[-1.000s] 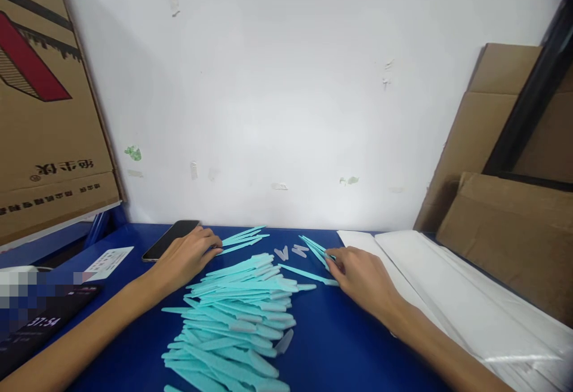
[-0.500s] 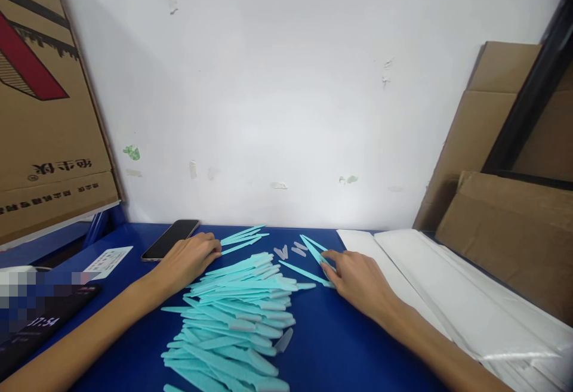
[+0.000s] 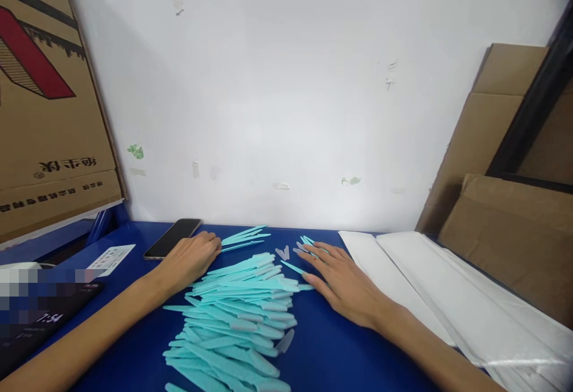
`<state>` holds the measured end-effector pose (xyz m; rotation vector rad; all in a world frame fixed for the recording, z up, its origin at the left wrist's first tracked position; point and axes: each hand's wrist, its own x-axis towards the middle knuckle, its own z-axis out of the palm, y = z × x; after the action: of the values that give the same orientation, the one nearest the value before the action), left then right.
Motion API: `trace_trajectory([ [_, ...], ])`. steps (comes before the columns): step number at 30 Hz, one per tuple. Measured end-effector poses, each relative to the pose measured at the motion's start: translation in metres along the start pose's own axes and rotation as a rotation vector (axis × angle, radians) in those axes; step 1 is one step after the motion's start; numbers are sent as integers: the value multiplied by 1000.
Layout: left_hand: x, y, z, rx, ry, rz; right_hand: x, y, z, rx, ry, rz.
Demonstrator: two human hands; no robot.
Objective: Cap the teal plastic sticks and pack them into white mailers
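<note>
With 12 o'clock toward the wall (image 3: 277, 93), my right hand (image 3: 342, 281) lies palm down with its fingers spread, gripping nothing that I can see; its fingertips cover part of a few loose teal sticks (image 3: 307, 240). My left hand (image 3: 192, 259) has curled fingers placed at the near ends of a fan of teal sticks (image 3: 244, 235), located at its 2 o'clock; I cannot tell whether it grips them. Between my forearms, at 9 o'clock to my right hand and 5 o'clock to my left, the pile of teal sticks (image 3: 233, 320) occupies the blue table (image 3: 349, 356). Small clear caps (image 3: 284, 253) lie at my right hand's 10 o'clock; white sheets (image 3: 470, 296) lie at its 3 o'clock. From my left hand, a phone (image 3: 172, 238) rests at 10 o'clock, just beside it, and a printed card (image 3: 114, 259) at 9 o'clock.
</note>
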<state>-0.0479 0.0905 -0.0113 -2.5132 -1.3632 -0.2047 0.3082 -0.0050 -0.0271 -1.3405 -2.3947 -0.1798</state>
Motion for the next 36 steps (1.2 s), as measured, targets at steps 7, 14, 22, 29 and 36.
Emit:
trace_trajectory([
  [7,0,3,-5,-11,17,-36,0,-2,1,97,-117,-2],
  [14,0,4,-7,-8,36,-19,2,-1,-2,42,25,-14],
  [22,-2,3,-2,-34,19,67,2,5,4,4,33,-35],
  [29,-3,8,-7,-25,28,16,4,6,4,-40,12,-53],
  [36,-4,10,-8,-15,35,11,4,10,4,-62,-15,-70],
])
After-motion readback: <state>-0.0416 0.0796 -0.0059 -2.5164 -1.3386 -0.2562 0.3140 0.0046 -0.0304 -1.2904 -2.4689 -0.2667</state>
